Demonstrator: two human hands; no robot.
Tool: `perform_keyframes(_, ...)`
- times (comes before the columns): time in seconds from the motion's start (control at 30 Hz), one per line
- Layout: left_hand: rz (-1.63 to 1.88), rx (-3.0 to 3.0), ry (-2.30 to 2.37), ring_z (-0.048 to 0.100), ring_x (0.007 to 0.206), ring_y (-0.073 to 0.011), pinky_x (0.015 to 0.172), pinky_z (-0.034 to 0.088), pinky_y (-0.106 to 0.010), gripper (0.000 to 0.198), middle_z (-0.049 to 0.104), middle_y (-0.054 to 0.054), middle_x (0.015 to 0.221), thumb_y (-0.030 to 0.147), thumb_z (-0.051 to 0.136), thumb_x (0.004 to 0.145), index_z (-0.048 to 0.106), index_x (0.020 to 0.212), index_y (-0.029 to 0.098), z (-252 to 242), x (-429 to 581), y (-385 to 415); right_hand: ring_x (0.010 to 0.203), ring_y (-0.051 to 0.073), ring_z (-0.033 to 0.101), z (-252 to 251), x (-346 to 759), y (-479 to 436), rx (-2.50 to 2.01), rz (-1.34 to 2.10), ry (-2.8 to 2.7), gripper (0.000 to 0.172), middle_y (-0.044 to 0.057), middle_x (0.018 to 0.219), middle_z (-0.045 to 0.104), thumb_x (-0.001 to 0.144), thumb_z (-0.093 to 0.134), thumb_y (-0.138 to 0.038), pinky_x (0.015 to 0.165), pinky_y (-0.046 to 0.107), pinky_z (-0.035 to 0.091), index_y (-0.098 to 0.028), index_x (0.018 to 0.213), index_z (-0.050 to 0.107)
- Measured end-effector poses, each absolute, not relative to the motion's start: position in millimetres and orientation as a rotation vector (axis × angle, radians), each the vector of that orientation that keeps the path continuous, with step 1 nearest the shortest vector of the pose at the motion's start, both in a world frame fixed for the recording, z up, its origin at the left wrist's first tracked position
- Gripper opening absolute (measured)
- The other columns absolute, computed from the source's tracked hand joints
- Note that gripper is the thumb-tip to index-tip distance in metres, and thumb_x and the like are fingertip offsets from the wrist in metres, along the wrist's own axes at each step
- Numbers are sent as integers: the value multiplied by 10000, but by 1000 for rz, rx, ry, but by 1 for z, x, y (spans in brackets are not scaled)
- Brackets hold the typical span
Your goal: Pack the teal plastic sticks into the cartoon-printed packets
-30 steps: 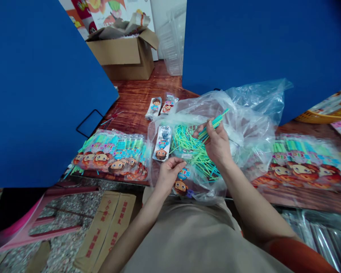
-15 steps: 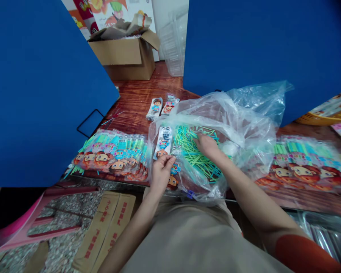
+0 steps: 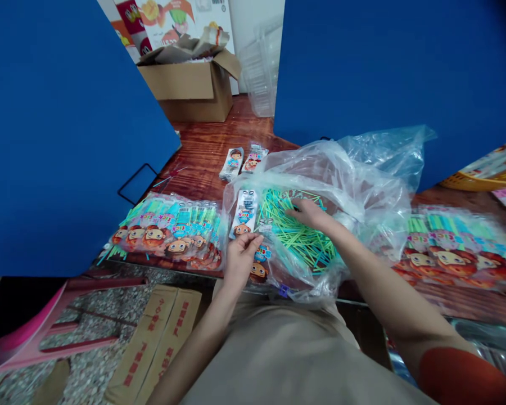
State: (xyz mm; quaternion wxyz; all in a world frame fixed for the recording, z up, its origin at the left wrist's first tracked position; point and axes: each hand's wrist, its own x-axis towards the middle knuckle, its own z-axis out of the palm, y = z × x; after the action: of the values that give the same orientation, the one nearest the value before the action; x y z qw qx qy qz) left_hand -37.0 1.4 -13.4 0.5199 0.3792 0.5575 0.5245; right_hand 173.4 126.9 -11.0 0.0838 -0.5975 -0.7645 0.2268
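In the head view my left hand [image 3: 241,257] pinches the edge of a small printed plastic pouch [image 3: 258,271] with a cartoon face, thumb and forefinger together. My right hand [image 3: 311,215] reaches into a loose heap of thin green and blue plastic sticks [image 3: 297,239]. Its fingers are curled among the sticks, and the fingertips are partly hidden. The heap lies in a large clear plastic bag [image 3: 337,160], spread open on the table. Just beyond my left hand, a stack of flat printed pouches [image 3: 244,214] lies at the bag's left side.
Filled pouches [image 3: 172,230] lie in overlapping rows to the left, and more filled pouches [image 3: 451,247] to the right. Two small pouch stacks [image 3: 233,163] lie farther back. Blue panels [image 3: 388,67] flank the wooden table [image 3: 202,146]. An open carton [image 3: 189,84] stands behind.
My right hand has shifted slightly within the heap of sticks. My left hand keeps its pinch on the pouch. The whole view has moved a little.
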Motion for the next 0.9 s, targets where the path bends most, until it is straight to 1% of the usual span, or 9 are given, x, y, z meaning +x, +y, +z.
perform_keyframes(0.07, 1268, 895, 1331, 554, 648, -124, 684, 443, -249, 253, 645, 17, 675, 409, 768, 699, 719, 746, 165, -13, -36, 1, 798, 236, 634, -13, 180, 123, -1703, 691, -2184, 282, 98, 893, 721, 905, 531, -350, 743, 310, 461, -129, 989, 686)
perform_keyframes(0.13, 1270, 893, 1325, 554, 647, -123, 678, 444, -247, 254, 644, 16, 674, 412, 769, 699, 716, 741, 167, -13, -35, 1, 757, 218, 615, -16, 184, 118, -1631, 711, -2090, 316, 72, 881, 710, 911, 498, -376, 715, 304, 458, -138, 1029, 668)
perform_keyframes(0.27, 1268, 913, 1320, 565, 645, -119, 685, 449, -242, 238, 658, 18, 677, 402, 764, 711, 723, 752, 171, -15, -34, 1, 660, 191, 560, -24, 187, 106, -1524, 773, -1952, 318, 36, 743, 656, 871, 540, -456, 655, 300, 441, -163, 876, 664)
perform_keyframes(0.4, 1236, 984, 1333, 581, 668, -128, 693, 454, -246, 236, 683, 4, 709, 404, 740, 751, 734, 779, 170, -17, -35, 0, 645, 188, 527, -27, 187, 101, -1470, 778, -1810, 455, 34, 704, 606, 908, 448, -578, 667, 325, 450, -180, 810, 647)
perform_keyframes(0.5, 1214, 1023, 1335, 588, 680, -136, 687, 458, -248, 230, 696, -6, 719, 399, 738, 754, 742, 774, 169, -15, -33, 0, 687, 202, 562, -26, 186, 100, -1434, 800, -1770, 489, 41, 713, 618, 869, 495, -641, 744, 362, 485, -193, 747, 650)
perform_keyframes(0.6, 1217, 998, 1316, 573, 653, -133, 660, 452, -244, 220, 681, -1, 678, 388, 765, 710, 738, 729, 171, -9, -28, 1, 748, 220, 628, -20, 180, 98, -1364, 914, -1578, 512, 55, 745, 656, 887, 458, -668, 794, 397, 525, -208, 738, 625)
perform_keyframes(0.73, 1202, 929, 1258, 571, 648, -126, 677, 457, -246, 207, 682, 1, 675, 366, 793, 674, 736, 705, 170, -2, -20, 1, 772, 227, 711, 0, 167, 90, -1037, 1353, -1045, 422, 28, 742, 702, 804, 649, -646, 760, 403, 592, -231, 776, 579)
perform_keyframes(0.8, 1194, 903, 1229, 570, 651, -122, 684, 458, -246, 194, 684, 2, 681, 348, 798, 672, 737, 708, 168, 0, -17, 1, 770, 222, 728, 16, 160, 83, -905, 1427, -932, 407, 6, 738, 704, 769, 718, -615, 758, 395, 608, -236, 806, 575)
perform_keyframes(0.9, 1182, 853, 1210, 560, 648, -113, 677, 449, -240, 197, 674, 7, 680, 344, 808, 663, 735, 708, 167, 3, -13, -1, 800, 214, 739, 38, 150, 72, -795, 1453, -932, 378, -12, 759, 706, 789, 721, -587, 770, 375, 612, -245, 835, 566)
